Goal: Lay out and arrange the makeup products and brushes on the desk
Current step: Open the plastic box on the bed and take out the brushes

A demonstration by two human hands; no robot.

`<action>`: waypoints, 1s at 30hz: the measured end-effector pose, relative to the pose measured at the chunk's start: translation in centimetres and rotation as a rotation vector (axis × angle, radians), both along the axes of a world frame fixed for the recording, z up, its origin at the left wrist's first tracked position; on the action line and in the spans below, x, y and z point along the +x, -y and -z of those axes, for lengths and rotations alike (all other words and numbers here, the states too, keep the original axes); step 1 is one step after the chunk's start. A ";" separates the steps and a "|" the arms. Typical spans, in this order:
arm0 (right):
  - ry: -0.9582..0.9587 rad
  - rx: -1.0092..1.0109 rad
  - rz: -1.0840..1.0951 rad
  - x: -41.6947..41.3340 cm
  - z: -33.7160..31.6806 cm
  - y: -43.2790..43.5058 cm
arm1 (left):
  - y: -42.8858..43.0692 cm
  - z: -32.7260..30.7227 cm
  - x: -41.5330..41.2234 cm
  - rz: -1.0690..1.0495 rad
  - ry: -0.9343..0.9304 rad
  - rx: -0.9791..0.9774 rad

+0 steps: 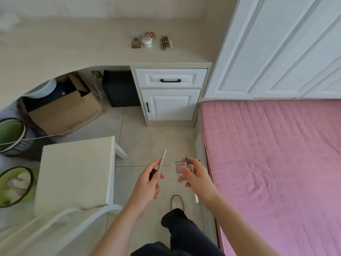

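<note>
My left hand (149,182) grips a slim silver makeup pen (162,158) pointing up and away, together with a short black item (152,173). My right hand (195,175) holds a clear square compact (180,169) with pinkish powder; a white stick (196,198) pokes out below that hand. Both hands hover over the floor, short of the beige desk (73,43). On the desk near its right end stand a small glass jar (135,35), a brown compact (136,43), a round white pot (147,41) with a patterned lid (149,35), and a bunch of brushes (166,42).
A white stool (77,172) stands to the left. White drawer unit (169,93) sits under the desk, a pink bed (273,163) to the right, white wardrobe (286,47) behind. Cardboard box (64,111), black box (120,87) and two green-lined bins (11,135) are at left.
</note>
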State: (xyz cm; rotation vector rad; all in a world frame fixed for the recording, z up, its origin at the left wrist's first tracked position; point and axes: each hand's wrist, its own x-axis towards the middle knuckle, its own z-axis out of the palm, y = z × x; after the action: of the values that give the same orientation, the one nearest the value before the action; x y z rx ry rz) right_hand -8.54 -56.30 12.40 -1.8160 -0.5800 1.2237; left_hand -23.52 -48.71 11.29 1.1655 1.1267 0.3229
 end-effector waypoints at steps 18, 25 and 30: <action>0.013 -0.008 -0.005 12.7 0.0 -22.2 | -21.7 -1.2 13.6 -0.043 -0.035 -0.014; -0.006 0.005 0.077 16.2 -1.0 -32.3 | -33.3 -0.9 17.0 0.121 -0.021 -0.029; -0.013 0.018 0.149 19.0 -1.4 -38.5 | -40.3 -0.5 19.8 0.195 0.018 0.018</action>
State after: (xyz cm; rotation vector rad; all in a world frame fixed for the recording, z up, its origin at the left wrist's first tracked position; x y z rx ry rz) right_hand 10.46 -17.83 13.77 -1.8009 -0.4390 1.1255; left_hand -3.72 -8.39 11.78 1.2744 0.9876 0.1929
